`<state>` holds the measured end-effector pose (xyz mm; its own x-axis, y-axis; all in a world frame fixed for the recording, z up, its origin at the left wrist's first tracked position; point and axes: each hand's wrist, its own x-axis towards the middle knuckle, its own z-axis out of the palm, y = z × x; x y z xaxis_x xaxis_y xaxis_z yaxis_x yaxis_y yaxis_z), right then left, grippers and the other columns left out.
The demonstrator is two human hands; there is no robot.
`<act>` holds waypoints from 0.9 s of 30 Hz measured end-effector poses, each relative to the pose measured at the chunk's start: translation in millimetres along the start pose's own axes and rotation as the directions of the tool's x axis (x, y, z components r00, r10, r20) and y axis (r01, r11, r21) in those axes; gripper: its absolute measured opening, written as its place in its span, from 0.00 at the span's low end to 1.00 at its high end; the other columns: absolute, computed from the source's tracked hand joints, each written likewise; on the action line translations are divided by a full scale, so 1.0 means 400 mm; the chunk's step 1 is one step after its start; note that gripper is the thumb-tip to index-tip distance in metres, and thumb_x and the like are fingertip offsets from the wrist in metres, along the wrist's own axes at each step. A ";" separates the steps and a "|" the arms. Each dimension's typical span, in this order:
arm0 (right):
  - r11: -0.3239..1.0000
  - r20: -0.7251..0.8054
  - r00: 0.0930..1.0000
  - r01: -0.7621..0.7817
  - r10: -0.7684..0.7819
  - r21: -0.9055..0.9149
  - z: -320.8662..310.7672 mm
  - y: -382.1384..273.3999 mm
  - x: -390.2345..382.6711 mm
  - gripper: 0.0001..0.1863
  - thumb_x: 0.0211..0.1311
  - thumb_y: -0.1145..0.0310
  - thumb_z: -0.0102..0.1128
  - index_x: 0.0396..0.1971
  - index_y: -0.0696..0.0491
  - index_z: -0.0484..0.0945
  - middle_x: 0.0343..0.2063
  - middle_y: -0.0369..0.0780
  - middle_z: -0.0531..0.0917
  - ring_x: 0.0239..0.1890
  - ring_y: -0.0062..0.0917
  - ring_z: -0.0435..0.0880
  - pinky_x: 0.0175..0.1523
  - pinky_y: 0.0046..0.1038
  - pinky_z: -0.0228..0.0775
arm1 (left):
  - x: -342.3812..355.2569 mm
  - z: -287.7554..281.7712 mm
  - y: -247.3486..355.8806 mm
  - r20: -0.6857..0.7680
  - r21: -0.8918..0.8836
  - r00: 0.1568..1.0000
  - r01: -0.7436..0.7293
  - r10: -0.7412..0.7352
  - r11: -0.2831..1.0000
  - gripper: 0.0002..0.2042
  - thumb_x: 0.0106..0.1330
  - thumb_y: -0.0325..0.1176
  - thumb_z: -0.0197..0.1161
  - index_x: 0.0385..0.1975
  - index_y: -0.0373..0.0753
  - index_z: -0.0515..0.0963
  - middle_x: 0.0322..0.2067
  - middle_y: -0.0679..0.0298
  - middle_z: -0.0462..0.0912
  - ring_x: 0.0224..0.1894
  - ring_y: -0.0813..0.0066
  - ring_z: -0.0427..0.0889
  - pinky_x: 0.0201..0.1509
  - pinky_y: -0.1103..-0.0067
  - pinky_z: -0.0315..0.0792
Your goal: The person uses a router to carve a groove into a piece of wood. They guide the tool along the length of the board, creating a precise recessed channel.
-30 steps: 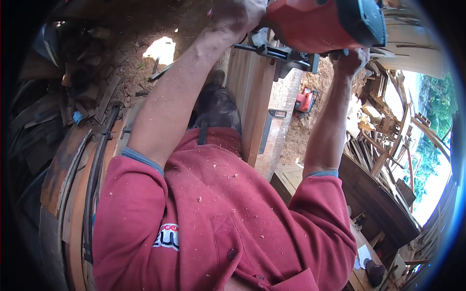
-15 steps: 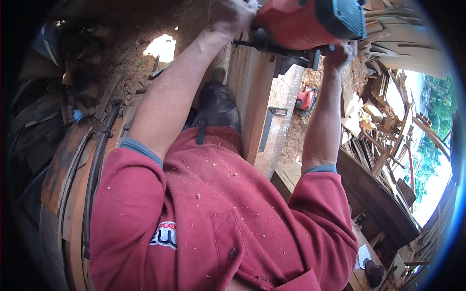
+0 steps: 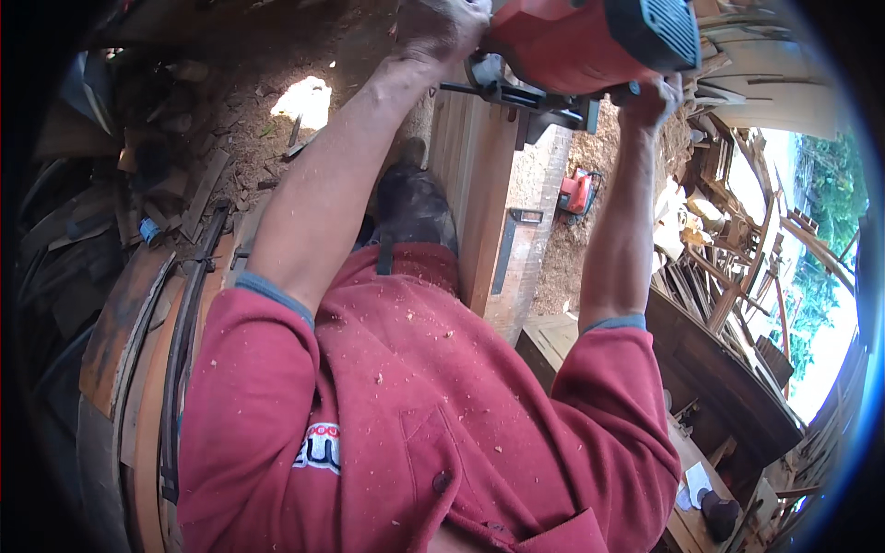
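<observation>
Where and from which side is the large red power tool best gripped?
The large red power tool is probably best gripped at both sides, left hand from the left, right hand from the right: its bulky body looks too wide for one palm.

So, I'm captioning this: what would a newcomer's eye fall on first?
Probably the big red power tool at the top, between the left hand and right hand. Then the maroon shirt filling the lower middle. A smaller red tool lies among shavings, right of centre.

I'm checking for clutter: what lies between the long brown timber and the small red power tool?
Right of the timber, in the head view: a worn plank with a dark L-shaped square on it.
</observation>
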<state>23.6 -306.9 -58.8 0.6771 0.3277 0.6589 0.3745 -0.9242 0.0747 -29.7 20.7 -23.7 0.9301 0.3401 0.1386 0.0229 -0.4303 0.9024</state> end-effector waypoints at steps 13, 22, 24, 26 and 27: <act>0.995 -0.042 0.999 -0.020 0.024 0.099 -0.044 -0.022 0.023 0.10 0.55 0.72 0.60 0.38 0.52 0.82 0.38 0.40 0.83 0.37 0.33 0.84 0.41 0.32 0.78 | -0.007 -0.054 0.078 -0.041 0.229 0.999 0.011 -0.002 0.973 0.09 0.63 0.38 0.62 0.37 0.41 0.74 0.28 0.50 0.85 0.32 0.50 0.87 0.33 0.60 0.79; 0.996 -0.045 0.995 0.084 -0.084 -0.011 -0.022 0.003 0.017 0.09 0.52 0.70 0.64 0.34 0.53 0.80 0.34 0.38 0.82 0.29 0.30 0.84 0.39 0.31 0.77 | 0.004 -0.028 0.045 0.000 0.177 0.999 0.040 -0.041 0.983 0.10 0.63 0.36 0.63 0.38 0.40 0.73 0.26 0.54 0.84 0.31 0.54 0.87 0.35 0.63 0.79; 0.993 0.087 0.994 0.079 -0.071 -0.091 -0.047 0.005 0.020 0.10 0.51 0.71 0.64 0.36 0.51 0.81 0.35 0.37 0.82 0.30 0.29 0.84 0.39 0.30 0.77 | 0.004 -0.032 0.041 0.003 0.144 0.999 0.051 -0.052 0.988 0.10 0.63 0.37 0.62 0.38 0.40 0.73 0.26 0.53 0.84 0.31 0.54 0.87 0.36 0.62 0.79; 0.991 -0.017 0.995 0.096 -0.098 -0.097 0.004 -0.012 -0.002 0.12 0.51 0.72 0.64 0.38 0.50 0.82 0.34 0.37 0.82 0.32 0.31 0.84 0.39 0.31 0.77 | 0.004 0.012 -0.032 -0.011 0.007 1.000 0.014 -0.014 1.000 0.11 0.63 0.37 0.63 0.39 0.40 0.73 0.26 0.52 0.84 0.31 0.53 0.87 0.36 0.62 0.79; 0.991 -0.190 0.972 0.134 -0.136 -0.024 0.027 -0.051 0.016 0.12 0.51 0.72 0.63 0.38 0.50 0.82 0.34 0.38 0.82 0.34 0.31 0.84 0.39 0.31 0.77 | 0.021 0.072 -0.116 -0.182 -0.083 0.980 -0.101 0.085 0.991 0.10 0.62 0.37 0.63 0.38 0.41 0.73 0.26 0.53 0.84 0.31 0.54 0.87 0.35 0.63 0.79</act>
<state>26.9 -283.7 -64.1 0.4869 0.4073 0.7726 0.4468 -0.8763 0.1803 -12.2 19.4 -76.2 0.8462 0.4492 0.2868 -0.1019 -0.3918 0.9144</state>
